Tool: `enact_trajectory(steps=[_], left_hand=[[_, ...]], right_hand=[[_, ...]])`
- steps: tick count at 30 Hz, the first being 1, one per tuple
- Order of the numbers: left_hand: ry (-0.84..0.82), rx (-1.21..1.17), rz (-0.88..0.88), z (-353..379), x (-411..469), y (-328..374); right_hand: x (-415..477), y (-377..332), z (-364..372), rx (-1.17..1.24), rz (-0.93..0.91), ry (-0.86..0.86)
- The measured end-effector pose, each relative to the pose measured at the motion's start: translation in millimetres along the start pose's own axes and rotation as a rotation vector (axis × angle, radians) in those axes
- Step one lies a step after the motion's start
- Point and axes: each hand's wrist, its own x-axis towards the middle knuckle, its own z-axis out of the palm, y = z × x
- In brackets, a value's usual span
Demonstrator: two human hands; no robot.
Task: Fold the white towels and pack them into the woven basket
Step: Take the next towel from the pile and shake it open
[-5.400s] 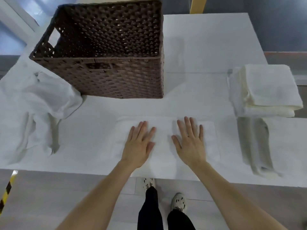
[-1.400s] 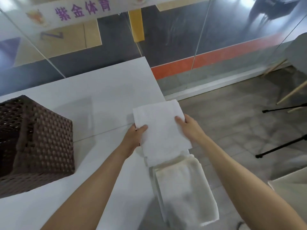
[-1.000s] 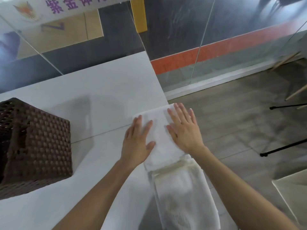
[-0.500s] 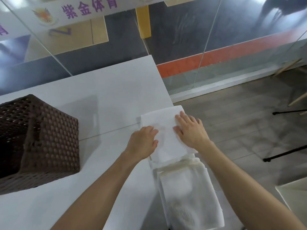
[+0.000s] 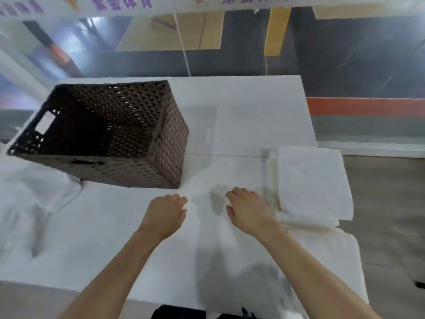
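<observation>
The left hand (image 5: pixel 164 214) and right hand (image 5: pixel 249 210) sit side by side, apart, low over the near middle of the white bench (image 5: pixel 241 116). Both are palm down with fingers loosely curled, and nothing shows in either. The picture is blurred, so I cannot tell whether the fingertips touch the surface. Both bare forearms run back toward the near edge.

The brown woven basket (image 5: pixel 170 143) stands on the bench, left of centre and beyond the left hand. Its mouth is open upward, a handle cut-out shows in its left wall, and its inside is dark with no towel visible there.

A stack (image 5: pixel 312 180) of folded white towels lies on the bench's right edge, just beside the right hand and slightly beyond it, well apart from the basket. Loose towels (image 5: pixel 30 199) lie rumpled at the far left, with one part reaching the basket's near left corner.

The white area under and between the forearms shows soft grey shadows; whether cloth lies there I cannot tell.

Beyond the bench stands a glass wall (image 5: pixel 345 54), and a wood-look floor (image 5: pixel 391 203) lies to the right.
</observation>
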Motion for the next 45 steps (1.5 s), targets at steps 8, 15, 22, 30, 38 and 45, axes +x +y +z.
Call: enact_trajectory(steps=[8, 15, 22, 30, 38, 45], left_hand=[[-0.008, 0.042, -0.253, 38.6, -120.5, -174.4], [-0.09, 0.008, -0.358, 71.6, -182.6, -357.5], [0.024, -0.193, -0.775, 119.3, -212.9, -506.3], [-0.014, -0.385, -0.625, 108.5, -120.1, -561.2], [-0.026, -0.97, -0.519, 21.4, -121.9, -525.0], [-0.059, -1.324, -0.161, -84.8, -171.5, -482.8]], right_hand=[[82.6, -184.8, 35.8, -0.113, -0.253, -0.099], [137.8, -343.7, 70.0, -0.151, -0.22, -0.215], [165.7, -435.5, 89.4, -0.165, -0.187, -0.289], [176.2, -472.4, 95.4, -0.199, -0.132, -0.367], [202.9, -485.4, 68.5, 0.025, -0.027, -0.17], [228.9, -515.8, 45.8, 0.514, 0.103, 0.075]])
